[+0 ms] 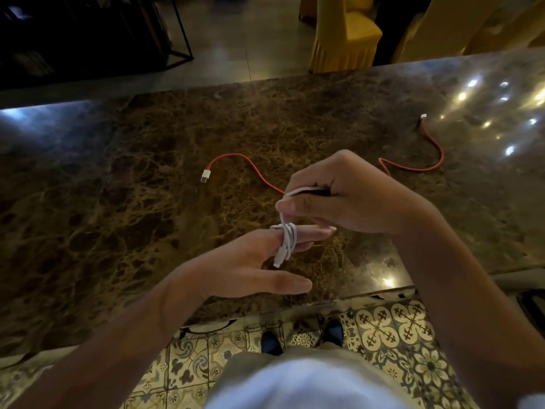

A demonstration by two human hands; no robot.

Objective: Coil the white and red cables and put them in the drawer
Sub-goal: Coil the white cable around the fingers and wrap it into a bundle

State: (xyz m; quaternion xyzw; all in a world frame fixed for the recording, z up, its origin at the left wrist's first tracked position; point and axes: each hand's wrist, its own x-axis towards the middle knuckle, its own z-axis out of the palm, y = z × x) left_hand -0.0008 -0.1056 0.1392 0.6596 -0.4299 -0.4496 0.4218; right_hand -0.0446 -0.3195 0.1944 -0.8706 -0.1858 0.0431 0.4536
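Dim room, glossy brown marble tabletop throwing back ceiling lights near its far right corner, patterned floor tiles showing below the near edge. Over the middle of that near edge, both hands are up off the stone. The left hand lies flat with fingers straight and thumb stretched out, and the white cable is looped in several turns round those straight fingers, one plug end dangling just under them. Right above it, the right hand has the grip: fingers curled, thumb and forefinger pinching the free run of the white cable, which drops straight down from the pinch to the coil. So the coil sits directly beneath the grip, joined by a short strand. Behind the hands, the red cable snakes loose across the tabletop, one white plug toward the middle, the other end out near the far right corner.
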